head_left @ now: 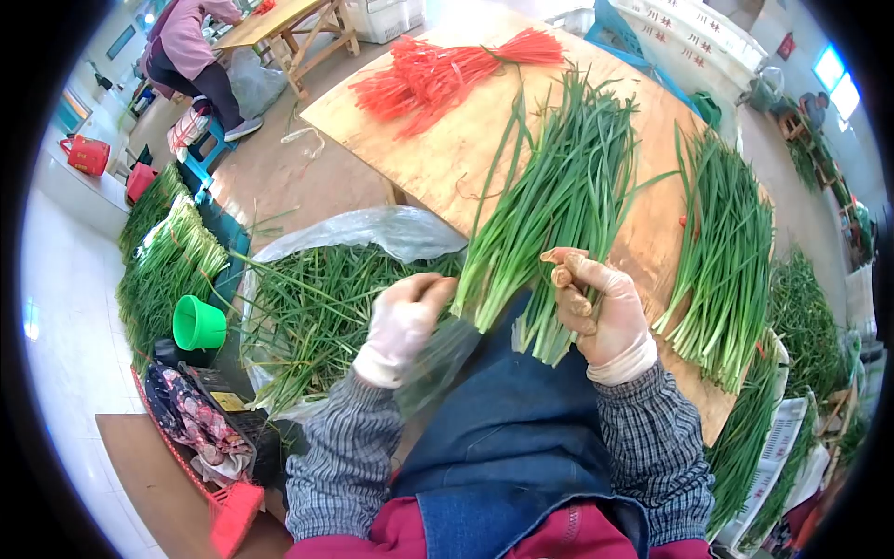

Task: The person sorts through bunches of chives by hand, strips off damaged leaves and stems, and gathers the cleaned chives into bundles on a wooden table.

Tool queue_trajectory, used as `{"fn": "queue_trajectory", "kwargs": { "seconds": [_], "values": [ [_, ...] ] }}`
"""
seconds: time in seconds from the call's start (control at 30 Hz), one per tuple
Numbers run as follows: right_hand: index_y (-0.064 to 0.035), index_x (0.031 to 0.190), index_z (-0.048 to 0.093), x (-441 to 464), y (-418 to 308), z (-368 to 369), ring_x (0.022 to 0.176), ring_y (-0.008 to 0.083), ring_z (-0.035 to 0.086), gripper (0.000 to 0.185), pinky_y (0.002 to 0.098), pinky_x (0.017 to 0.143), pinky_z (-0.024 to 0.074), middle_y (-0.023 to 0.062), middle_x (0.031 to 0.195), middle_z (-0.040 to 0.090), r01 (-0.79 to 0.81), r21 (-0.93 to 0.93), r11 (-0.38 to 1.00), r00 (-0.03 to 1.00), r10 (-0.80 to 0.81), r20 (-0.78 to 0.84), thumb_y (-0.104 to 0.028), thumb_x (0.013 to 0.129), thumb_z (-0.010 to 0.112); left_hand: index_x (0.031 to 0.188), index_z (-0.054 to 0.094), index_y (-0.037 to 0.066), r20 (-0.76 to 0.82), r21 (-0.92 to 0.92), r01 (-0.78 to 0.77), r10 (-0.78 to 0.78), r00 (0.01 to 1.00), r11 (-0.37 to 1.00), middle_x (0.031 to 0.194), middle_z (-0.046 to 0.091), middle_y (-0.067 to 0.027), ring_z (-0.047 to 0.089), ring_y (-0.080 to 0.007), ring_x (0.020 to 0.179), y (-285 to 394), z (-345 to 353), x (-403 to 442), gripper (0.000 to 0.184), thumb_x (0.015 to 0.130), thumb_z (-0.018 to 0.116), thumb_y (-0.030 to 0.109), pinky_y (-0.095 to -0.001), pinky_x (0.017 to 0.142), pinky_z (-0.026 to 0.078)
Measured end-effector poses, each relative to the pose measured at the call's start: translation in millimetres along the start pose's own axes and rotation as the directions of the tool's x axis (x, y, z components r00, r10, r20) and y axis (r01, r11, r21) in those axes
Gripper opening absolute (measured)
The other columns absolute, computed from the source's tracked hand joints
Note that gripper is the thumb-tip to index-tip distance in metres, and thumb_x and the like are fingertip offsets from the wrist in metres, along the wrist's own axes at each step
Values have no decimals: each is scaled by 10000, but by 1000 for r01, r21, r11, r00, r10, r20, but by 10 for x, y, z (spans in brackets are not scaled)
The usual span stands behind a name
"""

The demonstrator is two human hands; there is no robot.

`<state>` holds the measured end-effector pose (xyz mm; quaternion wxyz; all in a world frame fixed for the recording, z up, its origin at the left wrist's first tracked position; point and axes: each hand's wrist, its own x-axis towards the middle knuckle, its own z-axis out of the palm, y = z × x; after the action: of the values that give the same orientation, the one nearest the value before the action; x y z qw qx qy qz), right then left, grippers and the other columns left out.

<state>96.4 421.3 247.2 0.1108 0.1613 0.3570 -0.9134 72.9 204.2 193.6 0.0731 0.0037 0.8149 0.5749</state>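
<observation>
A loose pile of garlic chives lies on the wooden table, its pale cut ends toward me. My left hand, in a thin whitish glove, is left of those ends with its fingers pressed together; whatever it may hold is hidden. Right beside the stalk bases is my right hand, gloved and soil-stained at the fingertips. Its fingers curl in toward the thumb, and I cannot make out anything between them. A second bunch of chives lies along the table's right side.
Red plastic ties lie at the table's far side. A clear plastic bag of loose greens stands at left, near a green bucket and stacked chives. Another person bends at a far table. White crates stand behind.
</observation>
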Motion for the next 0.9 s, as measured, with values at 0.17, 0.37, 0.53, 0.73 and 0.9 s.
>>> {"fn": "queue_trajectory", "kwargs": {
  "seconds": [0.17, 0.37, 0.53, 0.73, 0.9],
  "values": [
    [51, 897, 562, 20, 36, 25, 449, 70, 444, 144, 180, 345, 282, 95, 705, 578, 34, -81, 996, 999, -37, -37, -67, 827, 517, 875, 617, -37, 76, -247, 128, -113, 991, 960, 742, 606, -50, 533, -93, 669, 120, 184, 152, 156, 790, 595, 92, -223, 627, 431],
    [51, 893, 560, 13, 52, 227, 456, 75, 461, 168, 176, 335, 278, 94, 718, 583, 68, -235, 970, 990, -94, -101, -94, 809, 572, 883, 597, -20, -176, -176, -294, 264, 948, 939, 745, 588, -26, 523, -84, 653, 454, 269, -97, 131, 753, 616, -21, -225, 578, 426],
    [10, 875, 549, -10, 47, 145, 431, 72, 447, 148, 181, 319, 256, 61, 718, 569, 111, -231, 967, 985, -138, -106, -101, 791, 601, 951, 574, -6, 21, 276, -737, 763, 646, 617, 796, 577, -116, 583, -218, 694, 659, 405, -278, 345, 627, 662, -85, -295, 606, 471],
    [-8, 864, 540, -66, 48, -96, 411, 57, 402, 77, 178, 329, 273, 27, 662, 544, 45, -38, 998, 996, -48, -72, -44, 797, 547, 944, 577, -31, 312, -517, 269, -113, 943, 813, 737, 590, -41, 520, -69, 616, 736, 294, -257, 240, 791, 631, 147, -191, 568, 426],
    [17, 878, 557, -96, 73, -97, 409, 55, 396, 95, 180, 334, 279, 34, 657, 556, 63, -50, 997, 996, -66, -61, -34, 800, 538, 824, 614, -17, 340, -441, 248, -95, 936, 863, 687, 599, -26, 500, -63, 563, 719, 532, -141, 146, 802, 596, 126, -191, 523, 386]
  ]
}}
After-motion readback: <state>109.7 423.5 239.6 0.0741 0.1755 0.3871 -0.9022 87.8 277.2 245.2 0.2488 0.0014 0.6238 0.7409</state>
